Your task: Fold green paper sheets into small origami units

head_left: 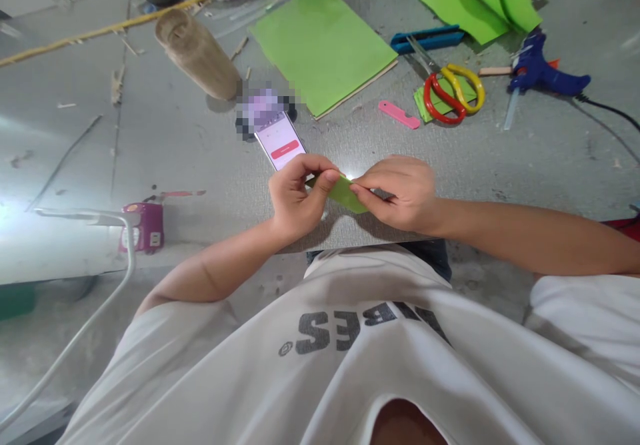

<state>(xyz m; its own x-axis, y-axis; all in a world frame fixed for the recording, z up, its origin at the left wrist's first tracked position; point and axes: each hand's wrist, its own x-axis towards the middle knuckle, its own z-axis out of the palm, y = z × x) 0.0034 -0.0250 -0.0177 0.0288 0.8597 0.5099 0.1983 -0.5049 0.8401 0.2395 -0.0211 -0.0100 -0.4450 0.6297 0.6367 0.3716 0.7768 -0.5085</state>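
A small piece of green paper (346, 195) is held between my two hands, close above the table's front edge. My left hand (303, 195) pinches its left end between thumb and fingers. On the other side, my right hand (397, 188) grips the upper right edge with thumb and forefinger. Part of the paper is hidden behind my left fingers. Just beyond my left hand lies a lit phone (283, 141), its far end blurred out. A pink cutter-like piece (399, 115) lies beyond my right hand.
Scissors (453, 91) with red and yellow handles lie on small green pieces, near a blue utility knife (427, 38). A blue glue gun (543, 71) is at the right. Green sheets (330, 45), a brown bottle-shaped object (197, 55) and a purple box (143, 228) stand or lie around the table.
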